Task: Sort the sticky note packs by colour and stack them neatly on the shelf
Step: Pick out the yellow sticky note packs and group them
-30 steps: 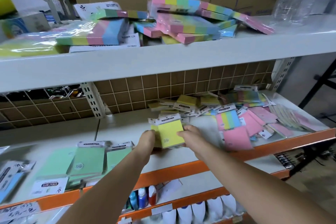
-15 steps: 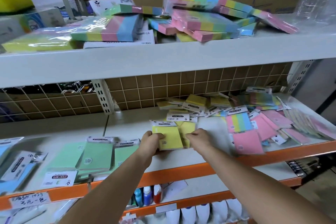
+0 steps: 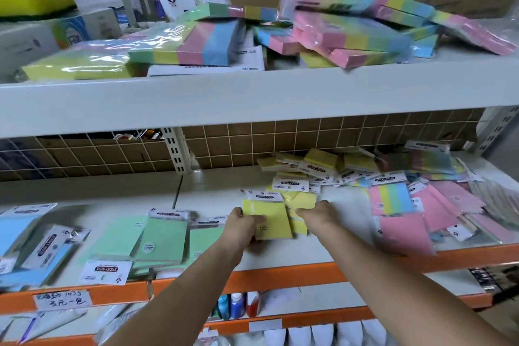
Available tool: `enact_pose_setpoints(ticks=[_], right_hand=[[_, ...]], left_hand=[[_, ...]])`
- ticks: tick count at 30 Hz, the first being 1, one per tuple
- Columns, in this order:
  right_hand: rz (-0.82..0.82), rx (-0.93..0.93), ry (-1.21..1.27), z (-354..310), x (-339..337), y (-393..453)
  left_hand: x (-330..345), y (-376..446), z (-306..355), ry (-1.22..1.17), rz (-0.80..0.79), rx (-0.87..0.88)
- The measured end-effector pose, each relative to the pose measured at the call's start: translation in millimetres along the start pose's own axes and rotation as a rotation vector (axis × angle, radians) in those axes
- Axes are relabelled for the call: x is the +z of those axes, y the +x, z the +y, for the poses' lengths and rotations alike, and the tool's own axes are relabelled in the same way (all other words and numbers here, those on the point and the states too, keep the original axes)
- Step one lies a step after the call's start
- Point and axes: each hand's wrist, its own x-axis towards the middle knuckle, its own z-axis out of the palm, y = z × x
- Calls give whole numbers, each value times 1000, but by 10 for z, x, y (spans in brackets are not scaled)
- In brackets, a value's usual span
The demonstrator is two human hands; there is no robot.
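Both hands are on yellow sticky note packs in the middle of the white shelf (image 3: 213, 185). My left hand (image 3: 241, 229) grips the left edge of the top yellow pack (image 3: 273, 218), thumb on its face. My right hand (image 3: 318, 216) holds the right side of a second yellow pack (image 3: 300, 205) lying partly under the first. Green packs (image 3: 160, 239) lie in a row to the left, blue packs (image 3: 19, 244) at the far left. More yellow packs (image 3: 320, 161) sit loose at the back, pink packs (image 3: 404, 233) and a striped pack (image 3: 391, 198) on the right.
The upper shelf (image 3: 252, 93) juts out above with a heap of striped multicolour pads (image 3: 351, 34). An orange rail (image 3: 280, 278) edges the shelf front, with a handwritten price label (image 3: 61, 299) on it. Bottles (image 3: 237, 305) stand on the shelf below. A wire grid (image 3: 252, 143) backs the shelf.
The yellow packs have been lowered from a raised hold onto the shelf surface and spread slightly apart. The camera has shifted left and a little down.
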Motion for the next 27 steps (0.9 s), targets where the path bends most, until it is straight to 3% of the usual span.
enact_pose_setpoints(ticks=[12, 21, 27], right_hand=[[12, 60, 69, -28, -98, -33], [100, 8, 450, 73, -260, -214], [50, -85, 493, 9, -125, -446]], left_hand=[[66, -28, -37, 21, 85, 6], [86, -54, -60, 6, 84, 5], [79, -241, -97, -77, 76, -8]])
